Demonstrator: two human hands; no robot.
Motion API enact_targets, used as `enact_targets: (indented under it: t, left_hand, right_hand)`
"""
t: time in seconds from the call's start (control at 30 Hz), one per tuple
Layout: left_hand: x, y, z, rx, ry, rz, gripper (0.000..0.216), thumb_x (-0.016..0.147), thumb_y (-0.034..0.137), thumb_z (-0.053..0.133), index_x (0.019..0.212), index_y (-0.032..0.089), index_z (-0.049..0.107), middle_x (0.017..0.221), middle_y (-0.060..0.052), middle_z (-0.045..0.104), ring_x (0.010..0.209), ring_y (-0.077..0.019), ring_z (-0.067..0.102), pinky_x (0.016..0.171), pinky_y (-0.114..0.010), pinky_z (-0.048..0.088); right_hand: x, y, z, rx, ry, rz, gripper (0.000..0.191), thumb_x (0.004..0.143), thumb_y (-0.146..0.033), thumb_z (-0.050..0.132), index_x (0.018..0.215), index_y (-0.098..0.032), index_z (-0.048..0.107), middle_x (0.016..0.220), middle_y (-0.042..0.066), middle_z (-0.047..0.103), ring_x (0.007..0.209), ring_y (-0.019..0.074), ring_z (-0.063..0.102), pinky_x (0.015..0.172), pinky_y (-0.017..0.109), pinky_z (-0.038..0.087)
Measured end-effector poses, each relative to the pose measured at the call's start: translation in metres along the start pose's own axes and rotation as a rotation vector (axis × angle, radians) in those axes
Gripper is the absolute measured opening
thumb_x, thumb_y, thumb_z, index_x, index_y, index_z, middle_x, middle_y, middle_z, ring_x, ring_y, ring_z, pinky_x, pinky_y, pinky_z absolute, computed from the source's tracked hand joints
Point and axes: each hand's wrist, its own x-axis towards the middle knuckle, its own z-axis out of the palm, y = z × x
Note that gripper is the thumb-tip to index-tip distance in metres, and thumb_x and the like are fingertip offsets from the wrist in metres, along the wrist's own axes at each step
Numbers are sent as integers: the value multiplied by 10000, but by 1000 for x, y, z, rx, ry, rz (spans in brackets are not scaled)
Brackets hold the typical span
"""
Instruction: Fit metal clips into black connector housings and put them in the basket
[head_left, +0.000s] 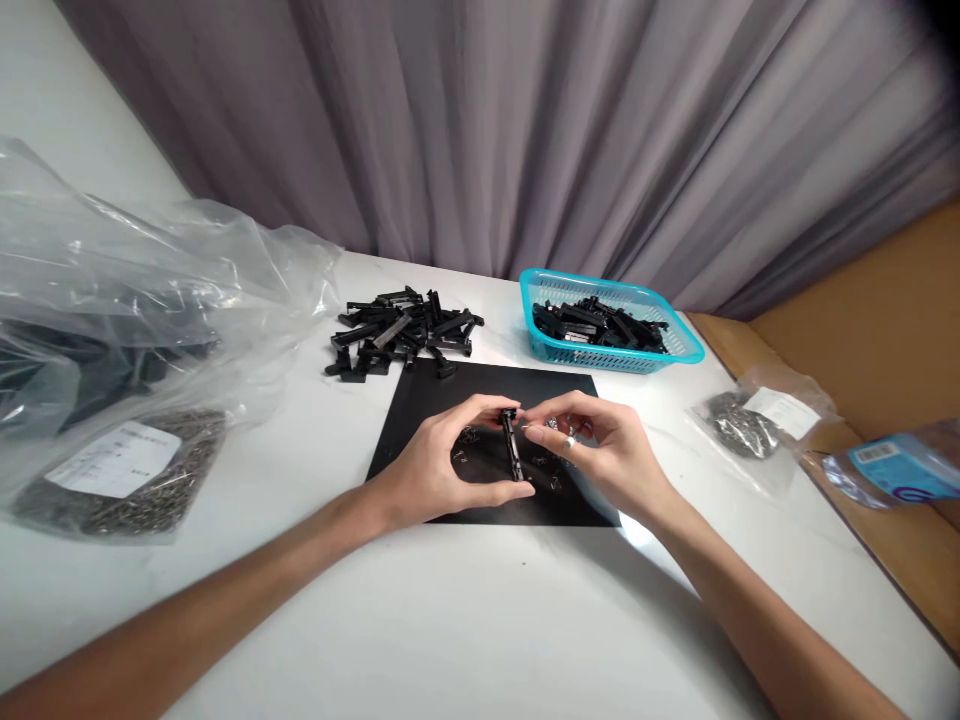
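Observation:
Between the thumb and fingers of my left hand [442, 460] is a slim black plastic part [513, 446], held by its two ends above a black mat [480, 385]. My right hand [600, 435] is closed in a pinch close to the part's far end. A tiny thin metal piece seems to stick out of that pinch, too small to name. Rings or shiny bits show at the right fingers. Several small metal pieces [469, 436] lie scattered on the mat under and around both hands.
A pile of black plastic parts [405, 330] lies behind the mat. A blue basket [686, 350] at the back right holds more. Clear bags of small metal pieces lie left [150, 490] and right [742, 425]. A blue-labelled packet [900, 467] rests at the far right.

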Motion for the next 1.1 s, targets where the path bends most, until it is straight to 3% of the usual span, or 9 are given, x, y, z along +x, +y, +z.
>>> enact_targets:
  t: [0.17,0.43,0.6,0.83,1.1]
  left_hand:
    - [0,2,-1,36,43,18,719,720,404,909,1339,241,579,1292,-76,713,1144,-254,710,1028,-413,590]
    - [3,-3,-6,64,120,78,726,735,377,902,1375,242,587,1314,-89,698,1193,-275,680,1072,-445,560]
    - [4,-5,-5,52,130,94,731,729,385,906,1370,232,589,1298,-96,705,1174,-274,693,1052,-445,580]
    - [4,-3,-6,95,146,132,736,721,406,909,1368,232,606,1280,-102,717,1163,-281,703,1040,-441,598]
    - [2,-6,-14,290,192,370,795,767,332,893,1468,243,528,1330,-104,704,1170,-258,703,1062,-418,581]
  right_hand:
    - [-2,-3,-1,-45,-18,-6,98,909,-338,765,961,-262,800,826,-1,716,667,138,522,611,280,421]
    - [-6,-19,-1,-81,-111,-131,91,945,-172,656,943,-224,731,906,7,704,691,124,531,626,261,442]
    - [-6,-17,-2,-87,-145,-118,111,954,-206,671,1009,-236,762,928,17,725,702,128,572,599,261,454]
    - [-7,-16,-6,-138,-154,-136,121,973,-184,645,1001,-243,747,957,35,740,791,168,638,682,297,510]
    - [-7,-20,-5,-60,-218,-156,114,983,-214,658,963,-234,768,962,46,742,865,177,669,712,293,517]
